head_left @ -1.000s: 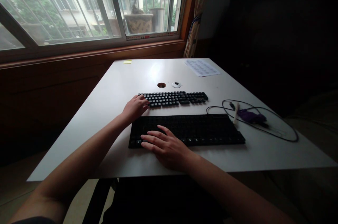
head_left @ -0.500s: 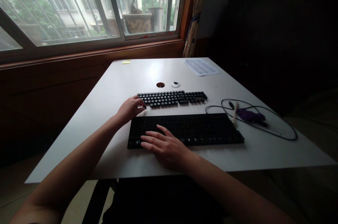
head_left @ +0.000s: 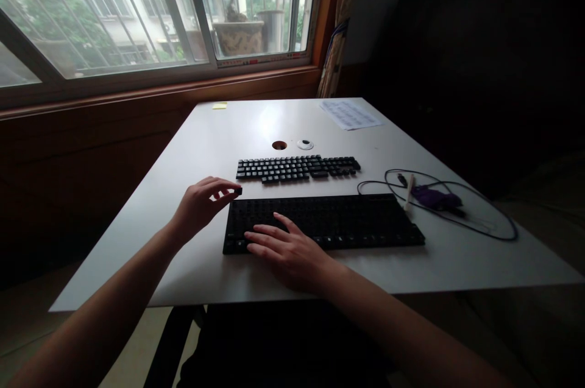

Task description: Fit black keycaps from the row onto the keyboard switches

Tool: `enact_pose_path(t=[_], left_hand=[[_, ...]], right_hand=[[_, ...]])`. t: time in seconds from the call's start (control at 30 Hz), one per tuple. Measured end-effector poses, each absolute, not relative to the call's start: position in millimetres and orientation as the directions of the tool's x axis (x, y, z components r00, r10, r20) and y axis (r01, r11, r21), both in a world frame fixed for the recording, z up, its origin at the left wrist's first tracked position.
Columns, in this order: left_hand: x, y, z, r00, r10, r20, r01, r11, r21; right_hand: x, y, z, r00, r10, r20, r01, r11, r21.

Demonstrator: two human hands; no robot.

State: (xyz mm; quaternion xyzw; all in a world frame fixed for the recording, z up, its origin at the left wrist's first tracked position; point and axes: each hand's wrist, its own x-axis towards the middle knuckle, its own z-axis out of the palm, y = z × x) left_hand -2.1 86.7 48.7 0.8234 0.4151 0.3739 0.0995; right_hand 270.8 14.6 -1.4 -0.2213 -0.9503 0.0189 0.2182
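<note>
Between thumb and fingertips, my left hand (head_left: 203, 202) pinches a small black keycap (head_left: 238, 191), just above the back left corner of the keyboard base (head_left: 356, 217). The base is black, and most of its keys are off; a row of keycaps sits along its front edge. My right hand (head_left: 290, 254) lies with fingers spread over the front left part of the base. Behind the base, loose black keycaps (head_left: 283, 167) are laid out in rows on the white table (head_left: 183, 156).
To the right lie a looped black cable (head_left: 498, 208), a purple cloth-like item (head_left: 434, 198) and a pale stick (head_left: 408, 193). Farther back are a round hole (head_left: 279, 145), its white cover (head_left: 305, 145), printed sheets (head_left: 351, 115) and a yellow note (head_left: 220, 106).
My left hand has drawn back from the keycap rows toward me and to the left, carrying a keycap. My right hand stays in place on the base.
</note>
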Motion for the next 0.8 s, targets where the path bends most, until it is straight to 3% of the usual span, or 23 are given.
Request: enact_pose_path(t=[0.13,0.37,0.57,0.8], left_hand=[[-3,70,48,0.362,0.739,0.568,0.526,-0.665,0.530],[5,43,40,0.400,0.756,0.518,0.506,-0.654,0.563],[19,30,33,0.451,0.740,0.499,0.482,-0.672,0.562],[27,27,21,0.479,0.774,0.415,0.617,-0.633,0.467]], right_hand=[[277,16,3,-0.735,0.447,0.510,0.439,0.887,-0.145],[287,22,11,-0.442,0.576,0.688,0.515,0.791,-0.330],[287,21,11,-0.430,0.572,0.698,0.517,0.791,-0.329],[288,22,12,-0.428,0.575,0.697,0.519,0.788,-0.332]])
